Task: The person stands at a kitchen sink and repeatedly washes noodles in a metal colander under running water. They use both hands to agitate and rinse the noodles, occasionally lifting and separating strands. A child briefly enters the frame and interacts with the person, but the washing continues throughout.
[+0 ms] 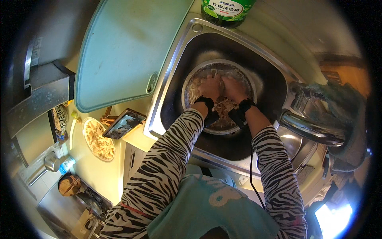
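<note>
A round metal basin [253,89] stands inside the stainless steel sink [268,80]. It holds water and many pale, torn pieces of food [225,109] that look like mushroom. Both my hands are down in this basin, side by side. My left hand [209,86] lies palm down among the pieces with its fingers toward the far rim. Close beside it, my right hand [235,89] reaches into the water too. Water and blur hide the fingertips, so I cannot tell whether either hand grips any pieces. Dark straps with small devices circle both wrists.
A chrome faucet [312,127] juts in from the right, beside a hanging grey-green cloth [346,98]. Left of the sink are a large teal cutting board [125,53], a propped phone [124,123] and a plate of pale pieces [98,139]. A green detergent bottle [228,12] stands behind.
</note>
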`<state>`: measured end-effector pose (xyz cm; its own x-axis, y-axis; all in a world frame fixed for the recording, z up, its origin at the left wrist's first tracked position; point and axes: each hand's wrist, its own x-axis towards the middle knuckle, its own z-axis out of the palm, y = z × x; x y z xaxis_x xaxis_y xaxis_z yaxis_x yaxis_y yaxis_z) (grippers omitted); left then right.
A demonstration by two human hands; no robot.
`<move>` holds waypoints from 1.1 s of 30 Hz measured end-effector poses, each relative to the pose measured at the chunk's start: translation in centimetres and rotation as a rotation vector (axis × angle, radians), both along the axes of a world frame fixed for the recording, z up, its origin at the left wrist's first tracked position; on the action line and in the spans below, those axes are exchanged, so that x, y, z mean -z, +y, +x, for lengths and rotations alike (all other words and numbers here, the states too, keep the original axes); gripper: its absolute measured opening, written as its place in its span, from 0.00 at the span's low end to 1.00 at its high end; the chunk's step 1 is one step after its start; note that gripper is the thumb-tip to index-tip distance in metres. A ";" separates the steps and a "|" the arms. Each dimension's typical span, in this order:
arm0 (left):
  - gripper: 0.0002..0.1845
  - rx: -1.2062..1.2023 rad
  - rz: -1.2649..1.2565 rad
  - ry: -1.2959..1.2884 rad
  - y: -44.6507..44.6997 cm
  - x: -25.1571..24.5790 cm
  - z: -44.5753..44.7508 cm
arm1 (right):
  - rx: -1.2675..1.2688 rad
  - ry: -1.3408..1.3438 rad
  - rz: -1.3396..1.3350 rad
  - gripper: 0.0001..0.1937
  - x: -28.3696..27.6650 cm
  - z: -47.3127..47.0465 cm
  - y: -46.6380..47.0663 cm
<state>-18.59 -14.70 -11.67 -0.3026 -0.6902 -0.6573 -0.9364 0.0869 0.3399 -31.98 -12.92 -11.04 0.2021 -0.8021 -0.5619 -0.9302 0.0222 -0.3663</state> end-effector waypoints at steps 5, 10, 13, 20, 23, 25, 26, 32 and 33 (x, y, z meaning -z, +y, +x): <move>0.22 0.048 -0.061 0.116 0.5 -0.5 1.2 | 0.025 -0.068 0.063 0.21 0.2 -0.5 0.9; 0.25 0.124 -0.106 0.225 2.6 -5.1 2.5 | 0.078 -0.197 0.000 0.28 -3.2 -0.7 4.6; 0.31 0.051 0.039 0.239 4.5 -7.3 2.4 | 0.012 -0.112 -0.025 0.32 -4.9 -0.8 7.1; 0.38 0.251 -0.052 -0.121 6.3 -5.0 0.9 | -0.065 0.215 -0.106 0.25 -2.4 0.7 7.9; 0.35 0.299 -0.026 -0.180 4.4 -2.8 0.5 | -0.047 0.235 -0.065 0.17 -0.1 0.9 6.6; 0.32 0.235 -0.034 -0.198 3.6 -1.7 0.3 | -0.012 0.238 -0.088 0.13 1.0 0.8 6.0; 0.30 0.273 -0.032 -0.213 3.2 -1.2 0.2 | 0.026 0.246 -0.161 0.12 1.4 1.0 5.9; 0.18 -0.010 -0.063 -0.040 1.8 -0.5 1.1 | 0.160 0.068 -0.263 0.16 1.5 0.5 5.3; 0.18 -0.104 -0.028 -0.003 1.8 -0.7 1.3 | 0.191 0.060 -0.257 0.20 1.1 0.3 5.4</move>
<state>-17.27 -12.91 -10.94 -0.2262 -0.7362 -0.6379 -0.9420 -0.0013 0.3355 -31.65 -7.51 -12.14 0.0069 -0.9396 -0.3421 -0.9382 0.1124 -0.3275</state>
